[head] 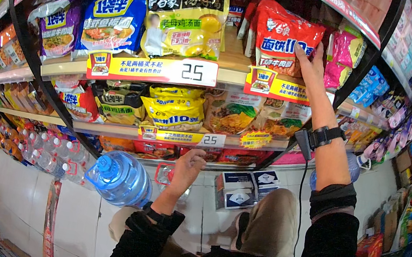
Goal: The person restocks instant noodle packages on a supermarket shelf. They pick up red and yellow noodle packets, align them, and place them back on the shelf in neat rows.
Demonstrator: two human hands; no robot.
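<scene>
My right hand (312, 64) reaches up to the upper shelf, its fingers and thumb on the lower right front of a red instant noodle packet (287, 36). Whether the fingers grip the packet or only press on it, I cannot tell. Below the lower shelf's edge, over the floor, my left hand (189, 166) hangs with its fingers curled and nothing visible in it. Yellow-and-black noodle packets (185, 23) and a blue packet (114, 19) stand left of the red one. Pink and yellow packets (342, 57) lie just right of my right hand.
A large blue water bottle (121, 179) and a dark blue and white carton (240, 189) stand on the tiled floor by my knees. The lower shelf (108, 128) holds several noodle packets. A black cable (299, 209) hangs from my right wrist. Packed bottles (55, 152) stand at left.
</scene>
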